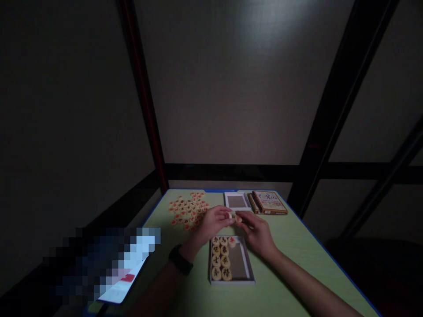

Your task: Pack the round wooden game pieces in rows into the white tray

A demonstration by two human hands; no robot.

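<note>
Just beyond a shallow box (243, 259), my two hands are close together, each with its fingers pinched. A round Chinese chess piece (229, 215) is between the fingertips of my left hand (214, 222). My right hand (259, 233) grips another chess piece (238, 218), which shows some red. Inside the box, black-marked pieces (220, 257) fill two columns at the left, and one red-marked piece (231, 241) starts a third column at the top. Many loose pieces (185, 209) lie scattered left of my hands, partly hidden by my left hand.
A second shallow tray (237, 201) stands at the table's far side. Beside it, at the back right, are printed boxes (269, 201). A lit screen (122, 281) leans along the left edge of the green table (284, 295). Dark walls rise behind.
</note>
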